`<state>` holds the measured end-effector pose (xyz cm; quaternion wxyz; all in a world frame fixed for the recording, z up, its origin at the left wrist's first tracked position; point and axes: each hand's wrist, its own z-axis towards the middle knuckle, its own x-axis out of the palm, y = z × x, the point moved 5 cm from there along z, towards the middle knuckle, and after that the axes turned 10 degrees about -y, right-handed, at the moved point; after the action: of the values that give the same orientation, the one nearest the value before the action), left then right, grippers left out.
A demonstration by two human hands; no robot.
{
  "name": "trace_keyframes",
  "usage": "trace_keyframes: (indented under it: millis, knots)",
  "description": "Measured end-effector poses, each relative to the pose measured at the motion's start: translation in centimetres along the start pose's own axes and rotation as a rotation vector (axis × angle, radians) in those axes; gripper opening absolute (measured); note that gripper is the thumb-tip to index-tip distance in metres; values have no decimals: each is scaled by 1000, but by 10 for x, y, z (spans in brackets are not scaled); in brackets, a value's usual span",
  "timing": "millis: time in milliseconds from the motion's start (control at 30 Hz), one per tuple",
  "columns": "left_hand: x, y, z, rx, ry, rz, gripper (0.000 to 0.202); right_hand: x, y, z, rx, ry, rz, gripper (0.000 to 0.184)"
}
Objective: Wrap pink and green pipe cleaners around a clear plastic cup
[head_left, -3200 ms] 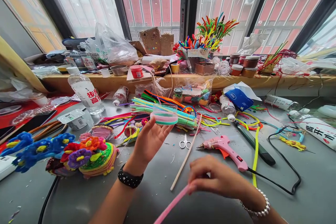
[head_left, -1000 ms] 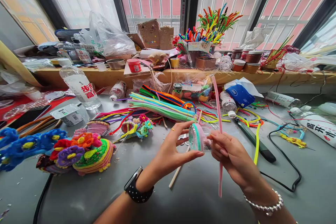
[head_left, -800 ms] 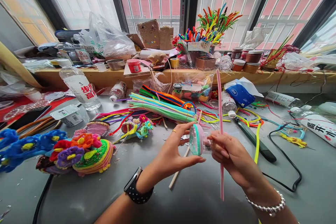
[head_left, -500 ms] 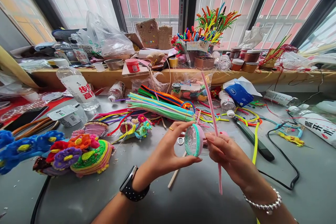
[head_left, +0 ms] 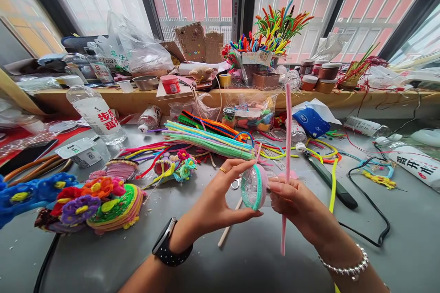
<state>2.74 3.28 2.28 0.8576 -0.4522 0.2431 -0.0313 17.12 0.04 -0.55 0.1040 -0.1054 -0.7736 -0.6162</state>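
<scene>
My left hand (head_left: pixel 218 199) grips a small clear round cup (head_left: pixel 253 186) on its side, with teal and pink pipe cleaner wound round its rim. My right hand (head_left: pixel 297 206) pinches a long pink pipe cleaner (head_left: pixel 286 146), held nearly upright, against the right side of the cup. The stem reaches above and below my fingers. A black watch sits on my left wrist, a silver bead bracelet on my right.
A bundle of coloured pipe cleaners (head_left: pixel 209 139) lies behind my hands. A pile of pipe-cleaner flowers (head_left: pixel 99 197) sits at left, a water bottle (head_left: pixel 94 112) behind it. A black tool (head_left: pixel 332 183) with its cable, a pale wooden stick (head_left: pixel 228 226) and small scissors lie on the grey table (head_left: pixel 240 265).
My left hand lowered the cup and turned it on its side. My right hand brought the pink pipe cleaner up from low on the table, stood it upright and laid it against the cup.
</scene>
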Motion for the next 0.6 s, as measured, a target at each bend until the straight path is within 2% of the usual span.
trace_keyframes:
  millis: [300,600]
  knots:
    - [0,-4,0,132,35,99,73,2,-1,-2,19,28,0,34]
    - [2,-4,-1,121,44,107,73,1,-1,-2,15,28,-25,37]
